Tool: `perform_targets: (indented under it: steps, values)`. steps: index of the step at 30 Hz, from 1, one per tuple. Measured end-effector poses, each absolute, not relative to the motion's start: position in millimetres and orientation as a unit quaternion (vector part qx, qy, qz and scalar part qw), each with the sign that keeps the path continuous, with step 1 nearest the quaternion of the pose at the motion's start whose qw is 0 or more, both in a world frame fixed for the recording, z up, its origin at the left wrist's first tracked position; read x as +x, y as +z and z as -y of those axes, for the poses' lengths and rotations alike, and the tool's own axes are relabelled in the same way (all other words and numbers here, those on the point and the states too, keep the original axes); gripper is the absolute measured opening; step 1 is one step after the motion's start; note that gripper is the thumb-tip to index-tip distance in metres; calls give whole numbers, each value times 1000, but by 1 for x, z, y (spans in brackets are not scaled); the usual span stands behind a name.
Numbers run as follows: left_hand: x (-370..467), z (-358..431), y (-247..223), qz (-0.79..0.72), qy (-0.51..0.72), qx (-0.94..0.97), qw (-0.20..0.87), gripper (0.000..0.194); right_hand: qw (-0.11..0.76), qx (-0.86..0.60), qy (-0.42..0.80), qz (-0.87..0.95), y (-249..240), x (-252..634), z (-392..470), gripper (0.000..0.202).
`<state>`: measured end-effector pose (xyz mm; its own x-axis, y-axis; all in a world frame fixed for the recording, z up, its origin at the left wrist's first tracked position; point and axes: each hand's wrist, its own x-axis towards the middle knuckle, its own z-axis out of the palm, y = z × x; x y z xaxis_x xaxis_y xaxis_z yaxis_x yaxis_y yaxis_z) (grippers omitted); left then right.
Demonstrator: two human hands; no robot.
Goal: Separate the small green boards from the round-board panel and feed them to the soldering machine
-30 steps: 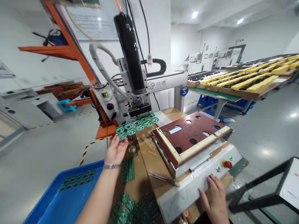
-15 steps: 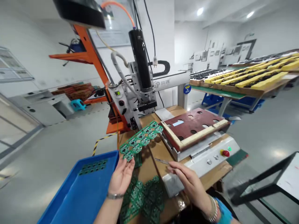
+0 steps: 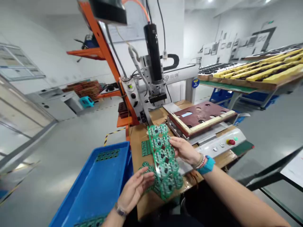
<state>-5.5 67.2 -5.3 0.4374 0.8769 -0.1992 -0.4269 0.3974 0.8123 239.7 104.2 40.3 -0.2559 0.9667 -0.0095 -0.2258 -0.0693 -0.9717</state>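
My right hand (image 3: pixel 186 150) grips the right edge of a green circuit board panel (image 3: pixel 164 157) made of joined round boards, tilted up over the table. My left hand (image 3: pixel 137 189) is open, palm turned inward, its fingers beside the panel's lower left edge; I cannot tell whether they touch it. A pile of green circuit boards (image 3: pixel 146 167) lies behind those fingers, partly covered by the panel. Another stack of boards (image 3: pixel 146 148) sits farther back on the brown tabletop (image 3: pixel 136 135). No tweezers show now.
To the left, a blue bin (image 3: pixel 94 189) has board panels at its far and near ends. A machine (image 3: pixel 155 66) with a black cylinder stands behind the table. On its base lies a dark red fixture plate (image 3: pixel 201 115), near a red emergency button (image 3: pixel 230 142).
The panel has swung from my left hand to my right, from slanting away to nearly lengthwise towards me. My left hand has let go. The tweezers in my right hand are out of sight.
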Motion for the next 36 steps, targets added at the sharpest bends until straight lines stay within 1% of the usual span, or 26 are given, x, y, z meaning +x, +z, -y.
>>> perform_targets:
  steps: [3, 6, 9, 13, 15, 17, 20, 23, 26, 28, 30, 32, 34, 36]
  values:
    - [-20, -85, 17, -304, 431, 357, 771, 24, 332, -382, 637, 582, 60, 257, -102, 32]
    - [-21, -89, 36, -285, 409, 369, 784, 32, 227, -382, 615, 652, 77, 263, -100, 28]
    - [-13, -80, 41, -275, 358, 383, 806, 46, 176, -390, 578, 695, 91, 264, -99, 28]
    - [-3, -66, 40, -270, 327, 398, 814, 57, 155, -385, 539, 733, 100, 261, -99, 27]
    - [1, -62, 41, -275, 337, 401, 806, 56, 163, -381, 520, 747, 99, 258, -99, 28]
    - [5, -60, 42, -283, 353, 399, 798, 51, 175, -379, 504, 756, 98, 253, -99, 29]
    - [10, -58, 40, -292, 370, 388, 792, 45, 207, -386, 476, 763, 107, 255, -98, 23]
    - [9, -56, 35, -324, 396, 351, 784, 42, 291, -433, 415, 746, 128, 281, -92, 20]
    - [1, -62, 36, -359, 456, 304, 756, 41, 412, -524, 299, 683, 130, 330, -73, 31]
    - [-4, -73, 41, -396, 500, 285, 715, 44, 479, -600, 196, 611, 104, 362, -56, 36]
    - [-2, -90, 50, -421, 530, 259, 689, 40, 510, -666, 103, 535, 56, 383, -42, 37]
    - [6, -109, 59, -422, 554, 236, 678, 39, 511, -706, 41, 488, -2, 388, -34, 29]
    - [21, -129, 67, -403, 562, 226, 686, 43, 502, -724, -4, 473, -54, 381, -32, 33]
    - [40, -148, 70, -374, 572, 226, 694, 41, 493, -727, -36, 477, -91, 369, -34, 35]
